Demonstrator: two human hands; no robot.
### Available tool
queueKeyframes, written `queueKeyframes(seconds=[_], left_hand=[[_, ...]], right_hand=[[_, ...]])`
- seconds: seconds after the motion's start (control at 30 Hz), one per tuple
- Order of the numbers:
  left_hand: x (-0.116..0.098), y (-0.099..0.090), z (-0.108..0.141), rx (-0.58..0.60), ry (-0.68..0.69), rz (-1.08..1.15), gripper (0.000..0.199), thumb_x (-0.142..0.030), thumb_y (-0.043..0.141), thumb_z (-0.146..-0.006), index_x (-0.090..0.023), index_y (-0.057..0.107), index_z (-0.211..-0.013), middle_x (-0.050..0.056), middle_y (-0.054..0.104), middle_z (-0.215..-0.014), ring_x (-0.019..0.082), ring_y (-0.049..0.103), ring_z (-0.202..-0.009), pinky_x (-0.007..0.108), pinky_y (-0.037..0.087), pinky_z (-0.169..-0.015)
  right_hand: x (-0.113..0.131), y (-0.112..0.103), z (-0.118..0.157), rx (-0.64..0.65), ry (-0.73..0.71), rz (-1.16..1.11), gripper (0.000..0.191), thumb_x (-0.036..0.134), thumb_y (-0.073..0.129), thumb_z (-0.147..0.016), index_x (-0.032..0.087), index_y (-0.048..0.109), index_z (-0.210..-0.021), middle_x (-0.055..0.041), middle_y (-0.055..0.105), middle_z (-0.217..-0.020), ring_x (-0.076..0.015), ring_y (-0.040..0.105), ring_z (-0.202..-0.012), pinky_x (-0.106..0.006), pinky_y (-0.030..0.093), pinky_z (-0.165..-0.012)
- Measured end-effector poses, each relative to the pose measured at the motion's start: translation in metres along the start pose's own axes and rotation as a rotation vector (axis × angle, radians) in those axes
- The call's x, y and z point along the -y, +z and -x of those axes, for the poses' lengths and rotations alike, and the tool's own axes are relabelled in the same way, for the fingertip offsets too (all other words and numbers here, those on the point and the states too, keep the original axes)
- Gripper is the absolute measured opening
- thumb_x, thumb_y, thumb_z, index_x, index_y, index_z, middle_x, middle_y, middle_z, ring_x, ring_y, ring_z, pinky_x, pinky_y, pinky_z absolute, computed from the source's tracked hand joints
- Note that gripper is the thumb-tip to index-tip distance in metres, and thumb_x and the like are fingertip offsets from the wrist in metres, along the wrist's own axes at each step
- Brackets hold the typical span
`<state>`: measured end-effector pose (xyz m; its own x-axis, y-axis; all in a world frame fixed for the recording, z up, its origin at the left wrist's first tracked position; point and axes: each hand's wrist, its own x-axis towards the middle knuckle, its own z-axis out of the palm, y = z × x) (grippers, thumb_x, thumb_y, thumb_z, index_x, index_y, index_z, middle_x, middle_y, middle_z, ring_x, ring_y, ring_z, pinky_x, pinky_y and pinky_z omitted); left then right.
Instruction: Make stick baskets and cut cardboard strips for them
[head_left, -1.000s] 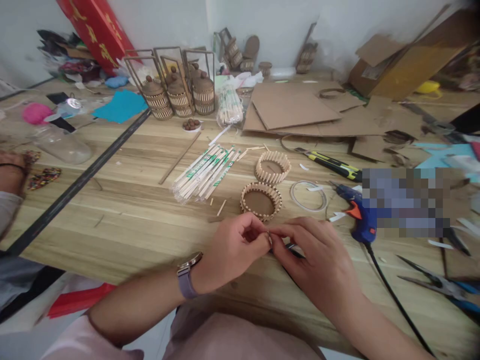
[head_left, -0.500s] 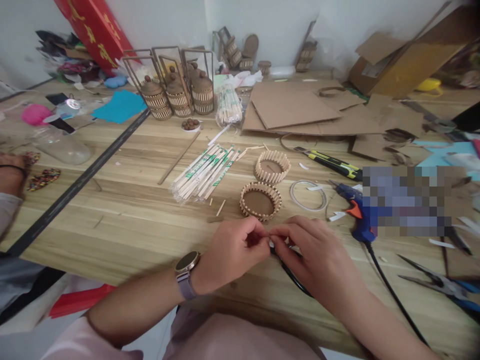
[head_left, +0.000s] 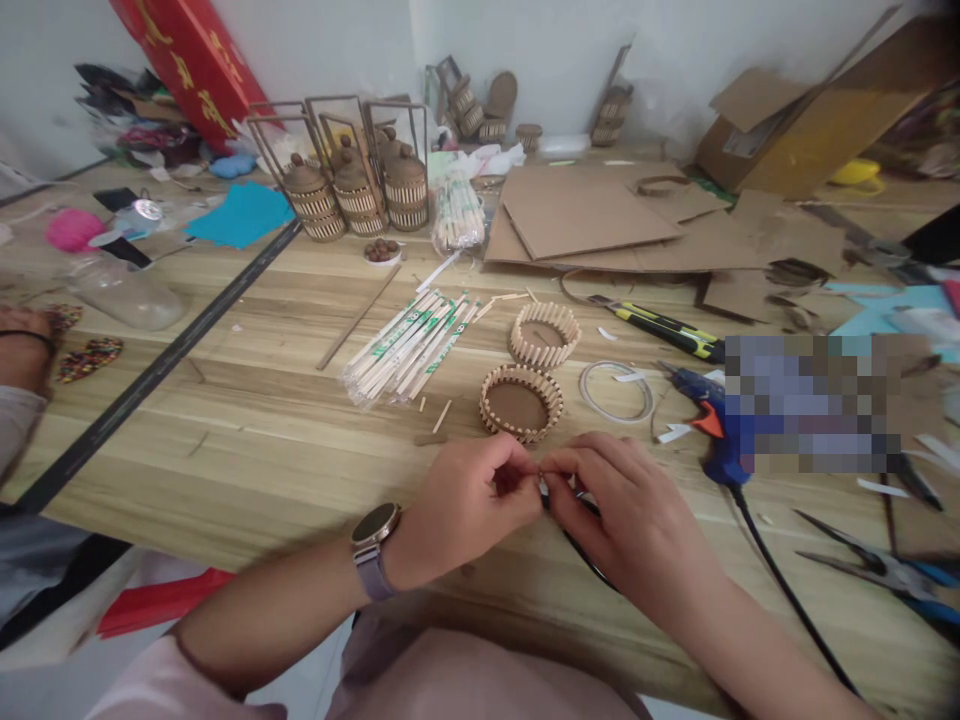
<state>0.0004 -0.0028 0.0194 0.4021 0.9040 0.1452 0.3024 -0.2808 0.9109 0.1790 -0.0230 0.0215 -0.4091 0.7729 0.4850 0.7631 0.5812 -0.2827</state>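
My left hand [head_left: 476,500], with a watch [head_left: 375,525] on its wrist, and my right hand [head_left: 622,500] meet fingertip to fingertip over the table's front part. Both are pinched on something too small to make out. Just beyond them lies a round basket of short sticks with a brown base [head_left: 517,405]. A second stick ring [head_left: 545,335] stands behind it. A black cable [head_left: 585,550] passes under my right hand. Wrapped wooden sticks [head_left: 409,345] lie to the left.
A blue glue gun [head_left: 724,425], a tape roll [head_left: 616,390], a yellow-black cutter [head_left: 660,328] and pliers [head_left: 874,565] lie right. Cardboard sheets [head_left: 592,215] and lantern-like baskets [head_left: 356,190] stand behind. Another person's hand [head_left: 26,345] rests at far left.
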Motion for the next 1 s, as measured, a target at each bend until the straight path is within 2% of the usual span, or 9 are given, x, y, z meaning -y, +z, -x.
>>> queueKeyframes(seconds=[0.13, 0.4, 0.6, 0.77, 0.87, 1.0], left_hand=[[0.000, -0.002, -0.001, 0.033, -0.049, 0.053, 0.005, -0.016, 0.060, -0.078, -0.017, 0.061, -0.074, -0.004, 0.065, -0.067, 0.009, 0.057, -0.062, 0.017, 0.041, -0.056], [0.001, -0.003, -0.004, 0.075, -0.118, 0.141, 0.005, -0.018, 0.060, -0.077, -0.017, 0.060, -0.072, -0.004, 0.062, -0.065, 0.009, 0.055, -0.061, 0.018, 0.041, -0.056], [-0.001, -0.002, -0.004, 0.063, -0.122, 0.096, 0.005, -0.016, 0.061, -0.077, -0.017, 0.060, -0.071, -0.004, 0.062, -0.065, 0.009, 0.054, -0.061, 0.018, 0.040, -0.057], [-0.002, -0.001, -0.002, 0.071, -0.124, 0.119, 0.005, -0.017, 0.061, -0.077, -0.017, 0.060, -0.072, -0.003, 0.063, -0.066, 0.009, 0.055, -0.062, 0.019, 0.041, -0.057], [-0.001, 0.000, -0.001, 0.058, -0.159, 0.238, 0.003, -0.018, 0.061, -0.076, -0.017, 0.060, -0.073, -0.002, 0.063, -0.068, 0.009, 0.056, -0.062, 0.018, 0.041, -0.055], [0.000, 0.002, -0.006, 0.013, -0.302, 0.580, 0.007, -0.022, 0.062, -0.073, -0.018, 0.057, -0.075, -0.001, 0.065, -0.065, 0.010, 0.058, -0.059, 0.019, 0.044, -0.054]], right_hand=[[-0.002, -0.002, -0.002, 0.028, 0.040, -0.105, 0.015, 0.016, 0.050, -0.093, 0.020, 0.061, -0.084, -0.0031, 0.065, -0.077, -0.0166, 0.060, -0.068, -0.030, 0.045, -0.062], [-0.001, -0.006, -0.007, 0.100, 0.208, -0.353, 0.019, 0.016, 0.049, -0.090, 0.022, 0.059, -0.076, 0.0005, 0.062, -0.069, -0.0117, 0.059, -0.061, -0.022, 0.046, -0.055], [-0.001, -0.004, -0.003, 0.047, 0.149, -0.250, 0.015, 0.017, 0.053, -0.089, 0.022, 0.065, -0.082, -0.0006, 0.066, -0.073, -0.0132, 0.062, -0.065, -0.026, 0.047, -0.059], [0.004, -0.001, -0.004, -0.012, 0.165, -0.169, 0.016, 0.013, 0.052, -0.085, 0.023, 0.060, -0.074, 0.0010, 0.063, -0.067, -0.0137, 0.060, -0.062, -0.026, 0.045, -0.056], [0.008, -0.003, -0.007, -0.060, 0.212, -0.196, 0.017, 0.013, 0.050, -0.083, 0.023, 0.053, -0.070, 0.0027, 0.058, -0.062, -0.0122, 0.056, -0.056, -0.024, 0.043, -0.052], [0.002, -0.010, -0.007, -0.093, 0.305, -0.247, 0.015, 0.016, 0.050, -0.084, 0.024, 0.051, -0.072, 0.0031, 0.056, -0.061, -0.0124, 0.053, -0.054, -0.024, 0.041, -0.049]])
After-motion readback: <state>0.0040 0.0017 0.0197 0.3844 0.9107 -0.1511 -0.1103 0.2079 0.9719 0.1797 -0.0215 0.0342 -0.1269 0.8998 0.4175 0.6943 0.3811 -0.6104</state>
